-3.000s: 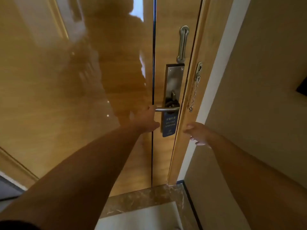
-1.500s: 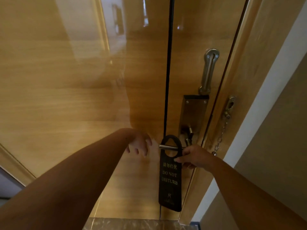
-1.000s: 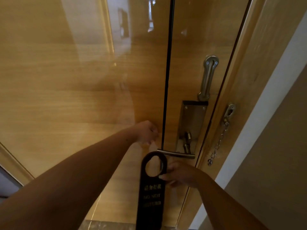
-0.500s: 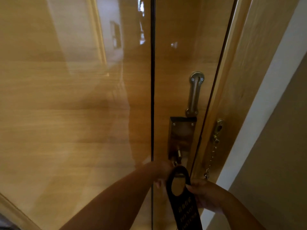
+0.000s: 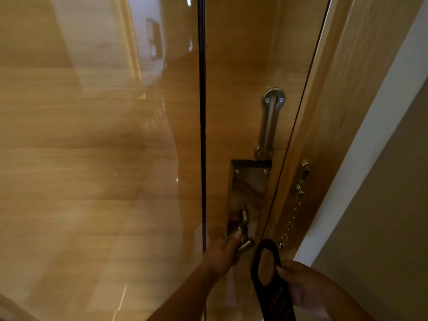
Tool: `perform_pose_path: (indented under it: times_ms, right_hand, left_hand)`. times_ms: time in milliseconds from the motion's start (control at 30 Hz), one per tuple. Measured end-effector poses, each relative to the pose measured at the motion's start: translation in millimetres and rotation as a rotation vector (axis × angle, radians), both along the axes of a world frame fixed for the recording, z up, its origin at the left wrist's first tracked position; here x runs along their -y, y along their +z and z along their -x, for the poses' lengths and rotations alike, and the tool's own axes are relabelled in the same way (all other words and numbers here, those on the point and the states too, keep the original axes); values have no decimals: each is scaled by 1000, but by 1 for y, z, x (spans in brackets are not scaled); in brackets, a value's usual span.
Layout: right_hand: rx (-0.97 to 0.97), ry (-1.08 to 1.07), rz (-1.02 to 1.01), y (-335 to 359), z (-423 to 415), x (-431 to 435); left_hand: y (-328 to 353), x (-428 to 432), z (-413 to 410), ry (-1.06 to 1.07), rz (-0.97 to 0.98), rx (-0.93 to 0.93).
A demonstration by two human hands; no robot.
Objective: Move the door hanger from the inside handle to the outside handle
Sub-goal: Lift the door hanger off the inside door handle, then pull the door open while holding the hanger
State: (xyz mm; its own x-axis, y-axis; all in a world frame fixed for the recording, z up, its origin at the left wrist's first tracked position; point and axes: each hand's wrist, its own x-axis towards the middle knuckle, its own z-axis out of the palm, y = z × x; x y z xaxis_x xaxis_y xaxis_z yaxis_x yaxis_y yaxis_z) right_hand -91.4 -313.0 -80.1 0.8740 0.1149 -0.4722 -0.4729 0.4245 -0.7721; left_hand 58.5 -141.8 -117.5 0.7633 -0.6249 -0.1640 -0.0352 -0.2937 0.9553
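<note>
While left hand (image 5: 221, 257) grips brushed-steel lever handle (image 5: 244, 246), right hand (image 5: 303, 286) pinches black card door hanger (image 5: 269, 295), off handle; next: open door, loop over outside handle.

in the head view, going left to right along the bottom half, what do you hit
dark vertical seam → left hand on the lever handle → door hanger → right hand holding it, security chain above → white frame strip

The glossy wooden door (image 5: 92, 158) carries a steel lock plate (image 5: 249, 188).
</note>
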Motion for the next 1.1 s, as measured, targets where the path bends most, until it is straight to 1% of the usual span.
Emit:
perform_pose_path:
  times_ms: [100,200,300,400,500,567,667,767,867,967,1100]
  right_hand:
    - [39,-57,-3,9,3,-9]
    - [119,-65,20,22,9,-20]
    - [178,-134,78,32,22,-34]
    - [203,-189,145,40,38,-55]
    - [220,-206,224,44,63,-87]
    - [234,-215,256,43,84,-110]
    - [262,-252,241,37,122,-146]
    - [248,-275,251,37,158,-180]
    - [224,-224,251,43,193,-212]
    - [191,-106,229,50,223,-236]
    - [143,29,269,58,254,-265]
  left_hand:
    - [13,-5,5,-44,-124,170]
    - [19,-15,17,-89,-142,209]
    - [17,-36,40,-191,-201,311]
    - [19,-57,69,-201,-229,311]
    - [25,-82,99,-222,-286,339]
    - [30,-103,118,-282,-319,419]
    - [37,-135,147,-371,-379,531]
    - [41,-170,177,-400,-374,569]
    - [45,-206,208,-436,-379,564]
    - [52,-242,233,-469,-390,549]
    - [62,-280,260,-472,-471,627]
